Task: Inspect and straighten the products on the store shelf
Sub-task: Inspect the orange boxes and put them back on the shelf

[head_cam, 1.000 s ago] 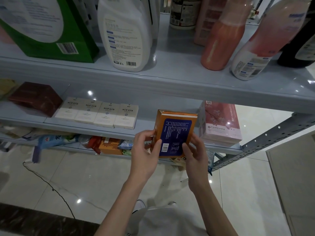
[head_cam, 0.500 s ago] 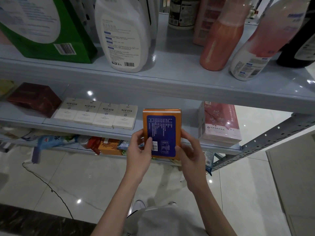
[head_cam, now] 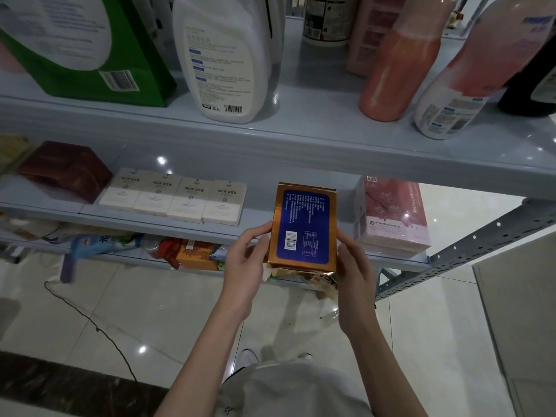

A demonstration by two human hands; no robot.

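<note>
An orange box with a blue label and a barcode [head_cam: 304,227] is held upright in front of the middle shelf [head_cam: 264,230]. My left hand [head_cam: 245,263] grips its left edge and my right hand [head_cam: 355,266] grips its right edge. The box's blue back panel faces me. It sits between a row of white boxes [head_cam: 177,200] on the left and a pink box [head_cam: 391,215] on the right, both on the middle shelf.
The top shelf [head_cam: 301,136] carries a green carton [head_cam: 90,49], a white bottle [head_cam: 225,58] and pink bottles [head_cam: 397,67]. A dark red box [head_cam: 66,170] lies at the middle shelf's left. Bags and packets [head_cam: 192,254] fill the bottom shelf. A cable [head_cam: 99,329] crosses the tiled floor.
The orange box has been straightened from a tilt to upright and moved toward the middle shelf, between the white boxes and the pink box. Both hands stay on its sides.
</note>
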